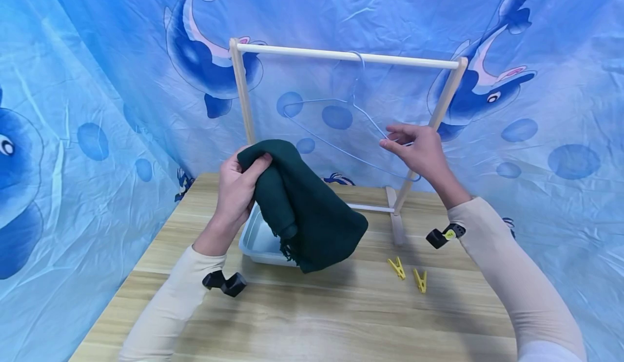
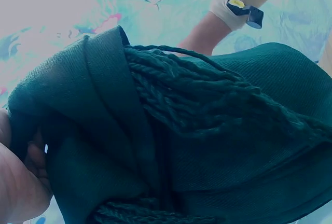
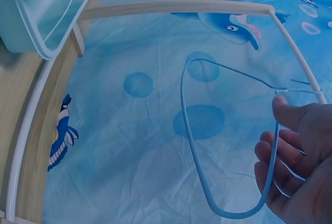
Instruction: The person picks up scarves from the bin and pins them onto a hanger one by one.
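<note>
My left hand [image 1: 235, 186] grips a dark green scarf [image 1: 319, 215] by its upper left part, thumb in front; the folded cloth hangs down to the right. Twisted fringe [image 2: 197, 99] shows on the scarf in the left wrist view. A light blue wire hanger [image 1: 341, 150] hangs by its hook from the top bar of a small rack [image 1: 312, 53]. My right hand [image 1: 418, 148] is at the hanger's right shoulder, its thumb and curved fingers on either side of the wire. The scarf is in front of the hanger's lower left, nearer me.
A pale blue plastic basin [image 1: 253, 243] stands on the wooden table [image 1: 302, 318], partly hidden behind the scarf. Two yellow clothespins [image 1: 397, 268] lie to the right on the table. One rack foot [image 1: 396, 221] shows behind them. A blue dolphin-print curtain [image 1: 312, 4] surrounds the table.
</note>
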Available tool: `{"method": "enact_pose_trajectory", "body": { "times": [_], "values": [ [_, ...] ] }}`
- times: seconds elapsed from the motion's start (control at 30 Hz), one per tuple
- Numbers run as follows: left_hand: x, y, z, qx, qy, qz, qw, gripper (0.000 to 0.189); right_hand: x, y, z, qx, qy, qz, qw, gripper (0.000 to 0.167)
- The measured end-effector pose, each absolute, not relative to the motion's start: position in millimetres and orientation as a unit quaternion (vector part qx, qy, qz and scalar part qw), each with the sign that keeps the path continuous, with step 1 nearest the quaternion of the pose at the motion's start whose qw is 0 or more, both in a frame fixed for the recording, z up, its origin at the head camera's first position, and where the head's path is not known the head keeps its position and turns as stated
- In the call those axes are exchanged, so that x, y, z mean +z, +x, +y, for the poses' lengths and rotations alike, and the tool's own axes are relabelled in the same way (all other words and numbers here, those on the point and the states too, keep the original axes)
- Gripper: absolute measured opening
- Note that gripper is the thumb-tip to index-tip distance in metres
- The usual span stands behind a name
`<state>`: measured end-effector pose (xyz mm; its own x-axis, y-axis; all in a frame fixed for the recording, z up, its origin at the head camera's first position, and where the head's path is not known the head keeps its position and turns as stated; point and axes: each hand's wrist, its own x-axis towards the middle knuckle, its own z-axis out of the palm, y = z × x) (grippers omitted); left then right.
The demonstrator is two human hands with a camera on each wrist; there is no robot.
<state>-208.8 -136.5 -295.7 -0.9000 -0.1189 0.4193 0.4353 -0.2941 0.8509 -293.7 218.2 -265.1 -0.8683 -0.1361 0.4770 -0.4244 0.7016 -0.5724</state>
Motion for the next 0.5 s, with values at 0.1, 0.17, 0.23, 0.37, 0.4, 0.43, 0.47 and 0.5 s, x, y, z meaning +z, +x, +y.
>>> {"method": "enact_pose_trajectory", "body": {
  "times": [0.1,0.17,0.23,0.37,0.4,0.43,0.47,0.5],
  "values": [
    [-293.8,-208.8,-135.6,-0.792,-0.145,-0.565,0.183,0.004,-265.9,-294.3,217.8,0.348,0.155,-0.900,0.210,0.038],
    [-291.8,-209.4,-135.3,-0.794,-0.151,-0.558,0.188,0.005,-265.5,-294.6,218.2,0.344,0.153,-0.900,0.220,0.033],
    [-290.0,-210.1,-135.3,-0.793,-0.157,-0.555,0.193,0.006,-265.2,-294.6,218.6,0.340,0.150,-0.898,0.234,0.030],
    [-287.8,-210.7,-136.3,-0.790,-0.165,-0.556,0.199,0.006,-264.4,-293.7,218.8,0.344,0.138,-0.891,0.262,0.030],
    [-287.3,-210.5,-136.6,-0.787,-0.164,-0.559,0.201,0.006,-264.3,-293.6,218.8,0.344,0.136,-0.889,0.269,0.030],
    [-287.0,-210.1,-137.0,-0.785,-0.165,-0.561,0.202,0.006,-264.1,-293.4,218.9,0.346,0.134,-0.887,0.276,0.029],
    [-286.5,-209.7,-137.3,-0.785,-0.168,-0.561,0.203,0.006,-264.0,-293.5,219.0,0.347,0.133,-0.884,0.283,0.028],
    [-286.2,-209.3,-137.6,-0.784,-0.169,-0.562,0.205,0.006,-263.9,-293.5,219.1,0.348,0.133,-0.882,0.288,0.027]
  ]
}}
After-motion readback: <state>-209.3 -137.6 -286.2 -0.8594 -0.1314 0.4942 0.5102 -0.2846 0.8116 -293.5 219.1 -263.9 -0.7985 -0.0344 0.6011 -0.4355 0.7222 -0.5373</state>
